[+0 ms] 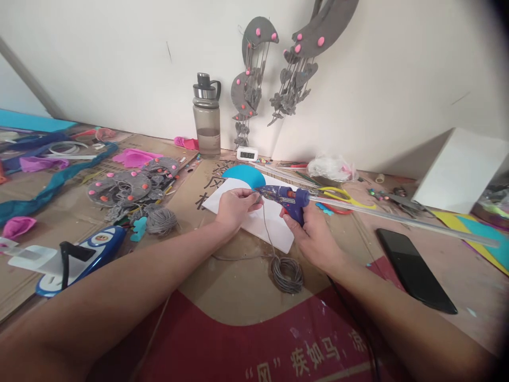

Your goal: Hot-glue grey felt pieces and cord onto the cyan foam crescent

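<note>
My right hand [314, 236] is wrapped round a blue hot glue gun [280, 196], with a long clear glue stick [382, 212] sticking out of its back. The gun's nozzle meets the fingertips of my left hand [236, 209]. Those fingers are pinched on a grey cord [265, 220] at the edge of a blue curved piece [244, 174]; the exact contact is hidden. From there the cord runs down to a coiled bundle [287, 274] on the cardboard. A white sheet [274, 225] lies beneath both hands.
A water bottle [207, 119] and small digital clock [247, 154] stand by the wall, where grey moon-shaped hangings [260, 40] hang. Left are a yarn ball [161, 219], decorated grey pieces [119, 185] and a blue tape dispenser [95, 252]. Right are yellow-handled scissors [338, 193] and a phone [413, 268].
</note>
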### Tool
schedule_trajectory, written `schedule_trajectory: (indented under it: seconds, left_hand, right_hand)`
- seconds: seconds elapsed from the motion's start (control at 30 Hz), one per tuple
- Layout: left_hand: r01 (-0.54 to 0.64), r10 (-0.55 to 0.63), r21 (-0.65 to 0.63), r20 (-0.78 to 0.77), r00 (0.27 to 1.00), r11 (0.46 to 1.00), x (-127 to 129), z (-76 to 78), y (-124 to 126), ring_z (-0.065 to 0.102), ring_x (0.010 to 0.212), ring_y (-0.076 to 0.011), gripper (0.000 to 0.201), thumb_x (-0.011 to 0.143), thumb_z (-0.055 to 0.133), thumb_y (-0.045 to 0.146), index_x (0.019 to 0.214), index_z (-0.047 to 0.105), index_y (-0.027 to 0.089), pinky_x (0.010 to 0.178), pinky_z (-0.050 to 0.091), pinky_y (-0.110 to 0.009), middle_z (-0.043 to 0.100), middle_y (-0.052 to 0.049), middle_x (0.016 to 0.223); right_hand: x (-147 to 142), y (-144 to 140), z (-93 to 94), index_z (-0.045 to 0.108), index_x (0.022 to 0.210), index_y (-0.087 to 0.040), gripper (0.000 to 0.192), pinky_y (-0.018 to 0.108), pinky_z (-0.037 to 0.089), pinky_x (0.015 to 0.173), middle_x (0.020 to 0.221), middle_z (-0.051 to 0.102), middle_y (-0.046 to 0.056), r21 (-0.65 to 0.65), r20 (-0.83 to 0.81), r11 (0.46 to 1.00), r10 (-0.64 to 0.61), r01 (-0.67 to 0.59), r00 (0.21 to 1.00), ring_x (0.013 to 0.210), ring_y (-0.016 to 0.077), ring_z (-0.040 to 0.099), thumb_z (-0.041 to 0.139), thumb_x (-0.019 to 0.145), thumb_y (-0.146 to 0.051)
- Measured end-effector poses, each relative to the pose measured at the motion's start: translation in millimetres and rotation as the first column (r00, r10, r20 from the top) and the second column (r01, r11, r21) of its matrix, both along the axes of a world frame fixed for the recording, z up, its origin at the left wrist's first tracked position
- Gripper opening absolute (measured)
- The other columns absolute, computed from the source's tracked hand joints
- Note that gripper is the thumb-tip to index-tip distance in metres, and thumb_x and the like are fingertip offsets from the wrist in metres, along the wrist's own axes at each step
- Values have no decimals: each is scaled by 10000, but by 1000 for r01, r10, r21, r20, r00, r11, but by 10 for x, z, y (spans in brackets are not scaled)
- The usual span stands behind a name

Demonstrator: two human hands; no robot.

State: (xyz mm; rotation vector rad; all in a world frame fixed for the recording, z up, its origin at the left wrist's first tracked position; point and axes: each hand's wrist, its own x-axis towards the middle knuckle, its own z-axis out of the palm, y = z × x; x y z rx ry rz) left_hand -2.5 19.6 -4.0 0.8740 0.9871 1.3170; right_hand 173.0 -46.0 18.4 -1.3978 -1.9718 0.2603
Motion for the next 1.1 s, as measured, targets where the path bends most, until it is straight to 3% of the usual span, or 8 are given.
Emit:
schedule_trajectory:
  seconds: [0.53,1.1]
  left_hand:
    - [-37,38,-6,33,999,999,17,-52,51,656,606,-133,150,667,777,142,619,642,102,851,577,-418,654,-41,655]
    - [-76,70,75,77,995,994,-1,-42,18,659,666,-136,209,654,791,228,658,618,110,873,562,-404,653,-32,652]
  right_hand:
    - [-1,-10,-15,510,1033,-182,250,391,452,761,960,650,133,26,105,999,-33,30,994,861,260,591,434,915,-388]
    - [19,21,-27,491,1149,-171,313,431,456,829,982,653,137,11,61,998,-68,68,996,958,286,588,439,906,-361]
